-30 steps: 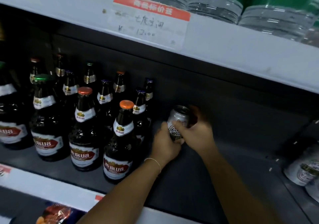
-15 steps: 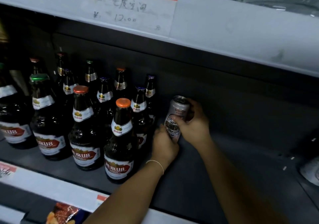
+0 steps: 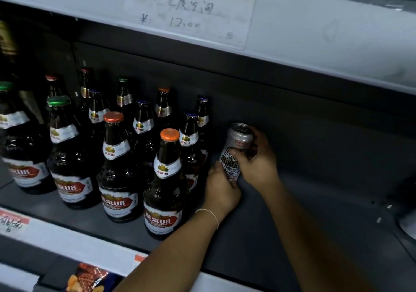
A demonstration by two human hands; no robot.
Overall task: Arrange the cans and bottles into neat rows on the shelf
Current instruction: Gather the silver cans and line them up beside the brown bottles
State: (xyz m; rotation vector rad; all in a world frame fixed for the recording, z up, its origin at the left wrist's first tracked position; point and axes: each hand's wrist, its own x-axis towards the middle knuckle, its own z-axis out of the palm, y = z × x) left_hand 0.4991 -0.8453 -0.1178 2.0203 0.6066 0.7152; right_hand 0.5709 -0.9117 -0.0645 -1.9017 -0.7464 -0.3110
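- The can [image 3: 236, 151] stands upright, or close to it, deep on the shelf [image 3: 281, 235], just right of the bottles [image 3: 126, 156]. I judge it is being set there to begin a row beside them.
- The right hand [image 3: 258, 165] wraps the can's side from the right, its grip clamped round the printed wall with the thumb across the front.
- The left hand [image 3: 221, 190] curls round the can's base from the left, likely steadying and squaring it.
- The can is smooth silver metal, a plain cylinder with a recessed top.
- The bottles are dark glossy glass with narrow necks, paper labels and crimped caps, standing in tight files.
- The shelf floor is flat, matt dark grey.
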